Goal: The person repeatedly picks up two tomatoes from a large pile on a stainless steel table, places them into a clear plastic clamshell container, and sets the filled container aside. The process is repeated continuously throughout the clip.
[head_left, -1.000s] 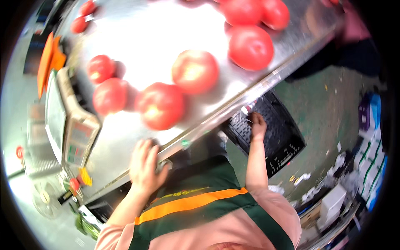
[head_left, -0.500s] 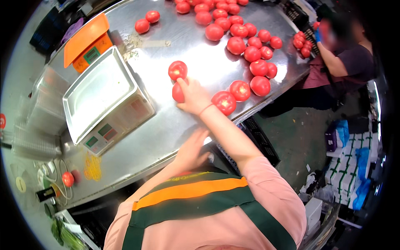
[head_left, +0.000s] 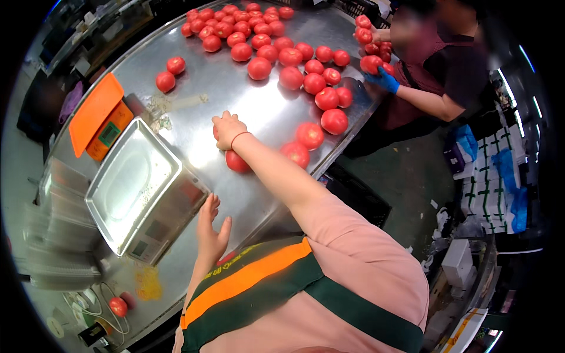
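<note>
My right hand [head_left: 230,130] reaches over the steel table, its fingers curled around a red tomato [head_left: 216,133] that is mostly hidden beneath them. Just under my right wrist sits another tomato [head_left: 236,162]. To the right of that forearm, two large tomatoes [head_left: 309,136] rest near the table edge. My left hand [head_left: 212,230] is open and holds nothing, fingers and thumb apart. It hovers beside the near corner of a white scale [head_left: 191,194] with a shallow metal pan [head_left: 132,182].
Many tomatoes [head_left: 259,69] spread across the far table [head_left: 194,126]. An orange scale [head_left: 97,115] and stacked clear plastic boxes [head_left: 62,229] stand left. Yellow rubber bands [head_left: 148,281] lie near the front. At right, another person's blue-gloved hand [head_left: 384,80] holds tomatoes.
My right hand has shifted from the nearer tomato to the one beyond it. My left hand has come away from my body toward the white scale. The other person has lifted several tomatoes.
</note>
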Demonstrator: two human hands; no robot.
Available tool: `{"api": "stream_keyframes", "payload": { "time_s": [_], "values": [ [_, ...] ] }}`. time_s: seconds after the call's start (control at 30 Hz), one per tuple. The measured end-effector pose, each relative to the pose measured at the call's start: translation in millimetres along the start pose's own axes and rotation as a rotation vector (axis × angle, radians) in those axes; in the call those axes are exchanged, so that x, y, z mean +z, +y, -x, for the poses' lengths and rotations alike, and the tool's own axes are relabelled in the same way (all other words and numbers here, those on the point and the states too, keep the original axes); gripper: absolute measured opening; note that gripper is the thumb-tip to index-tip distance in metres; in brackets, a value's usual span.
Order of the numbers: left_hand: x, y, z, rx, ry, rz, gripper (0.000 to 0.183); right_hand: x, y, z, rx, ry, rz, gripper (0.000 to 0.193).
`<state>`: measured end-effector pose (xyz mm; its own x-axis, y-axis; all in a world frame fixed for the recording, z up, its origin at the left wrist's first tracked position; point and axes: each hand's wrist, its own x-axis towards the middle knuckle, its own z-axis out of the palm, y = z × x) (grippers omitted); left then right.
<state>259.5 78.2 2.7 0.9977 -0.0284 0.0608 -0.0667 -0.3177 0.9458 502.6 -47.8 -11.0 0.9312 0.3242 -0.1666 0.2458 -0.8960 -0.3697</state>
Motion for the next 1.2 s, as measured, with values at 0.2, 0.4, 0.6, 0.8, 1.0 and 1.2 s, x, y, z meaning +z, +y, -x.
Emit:
{"api": "stream_keyframes", "payload": {
  "time_s": [0.2, 0.4, 0.6, 0.8, 1.0, 1.2],
  "values": [
    [-28.5, 28.6, -55.7, -0.382, 0.320, 0.820, 0.049, -25.6, -29.9, 23.9, -0.284, 0.057, -0.763, 0.057],
    [-54.2, 19.1, -76.8, -0.480, 0.125, 1.056, 0.053, -55.0, 14.9, 72.1, -0.487, 0.109, -0.646, 0.046],
    [-136.6, 16.6, -88.3, -0.056, 0.482, -0.891, 0.054, -119.6, 179.4, 87.5, 0.259, -0.176, 0.092, 0.062],
    [-147.5, -19.7, -96.0, -0.146, 0.536, -0.869, 0.053, -57.2, 184.6, 95.1, 0.270, 0.043, -0.098, 0.068],
    [-151.2, -29.1, -92.8, -0.095, 0.573, -0.834, 0.055, -73.5, 146.4, 118.3, -0.202, 0.442, 0.104, 0.059],
    [-147.1, -25.0, -93.1, -0.126, 0.534, -0.804, 0.064, -22.6, 111.7, 160.0, -0.201, 0.270, 0.188, 0.072]
  ]
}}
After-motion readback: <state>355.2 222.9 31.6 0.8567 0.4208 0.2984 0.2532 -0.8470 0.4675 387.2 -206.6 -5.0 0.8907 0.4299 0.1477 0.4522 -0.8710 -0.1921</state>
